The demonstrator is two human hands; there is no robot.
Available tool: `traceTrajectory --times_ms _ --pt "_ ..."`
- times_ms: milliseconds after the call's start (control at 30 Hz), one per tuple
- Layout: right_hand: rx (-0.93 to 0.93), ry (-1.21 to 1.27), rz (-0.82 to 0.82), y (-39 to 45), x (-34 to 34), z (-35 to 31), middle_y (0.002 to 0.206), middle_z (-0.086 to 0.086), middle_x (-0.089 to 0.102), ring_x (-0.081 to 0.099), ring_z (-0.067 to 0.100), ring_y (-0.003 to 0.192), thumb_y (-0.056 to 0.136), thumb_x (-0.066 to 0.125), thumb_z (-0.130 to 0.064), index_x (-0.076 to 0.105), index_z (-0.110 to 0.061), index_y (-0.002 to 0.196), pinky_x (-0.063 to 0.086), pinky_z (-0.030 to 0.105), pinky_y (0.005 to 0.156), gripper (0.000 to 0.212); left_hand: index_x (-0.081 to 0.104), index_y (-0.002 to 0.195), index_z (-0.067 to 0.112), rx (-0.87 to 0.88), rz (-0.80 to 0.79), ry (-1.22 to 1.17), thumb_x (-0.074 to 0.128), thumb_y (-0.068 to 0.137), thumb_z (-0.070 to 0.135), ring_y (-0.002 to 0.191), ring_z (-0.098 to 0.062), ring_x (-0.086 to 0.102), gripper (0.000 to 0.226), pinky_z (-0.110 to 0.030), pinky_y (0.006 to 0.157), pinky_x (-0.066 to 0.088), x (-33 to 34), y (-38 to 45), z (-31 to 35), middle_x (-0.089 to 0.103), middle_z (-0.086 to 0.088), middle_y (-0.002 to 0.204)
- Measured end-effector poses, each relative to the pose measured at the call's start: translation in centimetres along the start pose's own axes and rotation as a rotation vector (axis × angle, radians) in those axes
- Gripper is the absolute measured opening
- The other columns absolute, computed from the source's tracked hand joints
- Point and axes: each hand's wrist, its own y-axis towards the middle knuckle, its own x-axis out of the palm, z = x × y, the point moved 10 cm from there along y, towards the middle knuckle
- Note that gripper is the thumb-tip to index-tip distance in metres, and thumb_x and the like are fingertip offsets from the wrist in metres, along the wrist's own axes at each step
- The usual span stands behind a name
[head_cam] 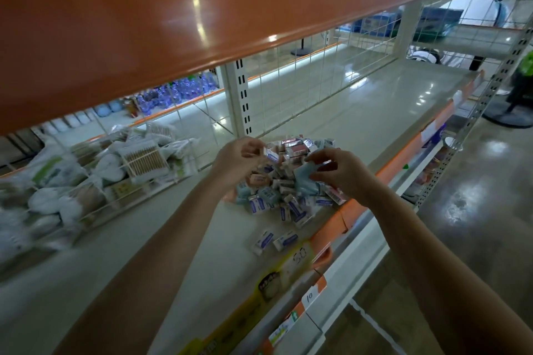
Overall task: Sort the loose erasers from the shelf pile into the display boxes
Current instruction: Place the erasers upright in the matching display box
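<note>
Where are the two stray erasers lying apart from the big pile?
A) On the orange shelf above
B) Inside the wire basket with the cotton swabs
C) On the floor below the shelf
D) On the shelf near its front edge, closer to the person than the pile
D: the two stray erasers lie on the shelf near its front edge, nearer the person than the pile.

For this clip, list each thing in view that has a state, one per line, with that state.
Left hand: raised over the pile, pinching a small eraser.
Right hand: fingers curled on a pale blue packet.
Eraser pile: loose heap on the shelf, unsorted.
Two erasers: lying apart from the pile, near the front edge.
Cotton swab packs: heaped behind a wire divider.
</note>
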Motion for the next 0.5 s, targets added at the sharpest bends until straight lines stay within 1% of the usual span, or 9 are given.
traceTrajectory --times_ms 33,100,200,267,333,400,467,500 --pt "-0.013 0.085 -0.011 -0.3 0.4 -0.5 0.098 -0.008 0.063 0.064 0.008 0.092 0.081 0.065 -0.003 0.058 -0.026 0.097 0.054 0.024 0.082 0.030 0.063 0.090 0.033 0.002 -0.001 -0.056 0.074 0.077 0.015 0.081 -0.001 0.063 0.025 -0.013 0.064 0.045 -0.6 -0.9 0.1 0.066 0.014 0.089" --pt "-0.034 0.217 -0.028 -0.6 1.2 -1.7 0.103 -0.001 0.065 0.065 0.011 0.096 0.080 0.064 -0.001 0.058 -0.023 0.100 0.054 0.023 0.082 0.030 0.064 0.089 0.032 0.004 0.012 -0.147 0.073 0.077 0.011 0.078 -0.002 0.067 0.025 -0.011 0.061 0.047 -1.9 -2.7 0.1 0.070 0.011 0.085" --pt "-0.050 0.385 -0.057 -1.1 2.8 -3.4 0.104 0.003 0.064 0.066 0.011 0.095 0.079 0.064 0.003 0.059 -0.017 0.099 0.054 0.020 0.076 0.029 0.065 0.088 0.029 -0.001 0.066 -0.219 0.072 0.076 0.007 0.080 -0.002 0.066 0.027 -0.010 0.061 0.047 -3.9 -5.3 0.0 0.071 0.010 0.084" --pt "-0.073 0.480 -0.087 -1.4 4.0 -4.8 0.104 0.005 0.064 0.066 0.015 0.096 0.079 0.063 0.005 0.060 -0.014 0.098 0.055 0.023 0.077 0.028 0.065 0.089 0.028 0.003 0.091 -0.245 0.071 0.077 0.006 0.076 0.000 0.065 0.025 -0.010 0.057 0.046 -5.1 -7.0 0.0 0.071 0.009 0.084" --pt "-0.094 0.541 -0.125 -1.8 5.2 -6.1 0.108 0.007 0.063 0.065 0.020 0.100 0.077 0.064 0.002 0.060 -0.013 0.100 0.055 0.029 0.082 0.029 0.065 0.090 0.025 0.015 0.117 -0.276 0.070 0.078 0.005 0.074 0.003 0.064 0.024 -0.009 0.055 0.044 -6.3 -8.8 0.0 0.072 0.011 0.085" --pt "-0.110 0.587 -0.175 -2.1 6.7 -7.5 0.114 0.009 0.061 0.063 0.022 0.104 0.071 0.066 -0.006 0.059 -0.014 0.101 0.054 0.034 0.087 0.031 0.064 0.091 0.024 0.032 0.161 -0.304 0.068 0.078 0.001 0.074 0.003 0.064 0.026 -0.008 0.057 0.044 -7.8 -10.7 0.0 0.072 0.013 0.086" --pt "-0.125 0.609 -0.223 -2.3 8.5 -8.9 0.116 0.012 0.059 0.062 0.023 0.106 0.068 0.066 -0.009 0.058 -0.013 0.101 0.054 0.035 0.088 0.034 0.066 0.088 0.027 0.033 0.218 -0.302 0.068 0.078 -0.001 0.075 0.001 0.064 0.030 -0.009 0.060 0.045 -9.4 -12.6 -0.3 0.072 0.012 0.086" --pt "-0.135 0.603 -0.237 -2.4 9.3 -9.6 0.114 0.012 0.060 0.062 0.022 0.104 0.069 0.066 -0.006 0.057 -0.011 0.102 0.055 0.034 0.085 0.034 0.066 0.087 0.028 0.027 0.251 -0.294 0.068 0.078 -0.001 0.075 0.001 0.064 0.031 -0.009 0.062 0.045 -10.3 -13.6 -0.5 0.072 0.012 0.085"
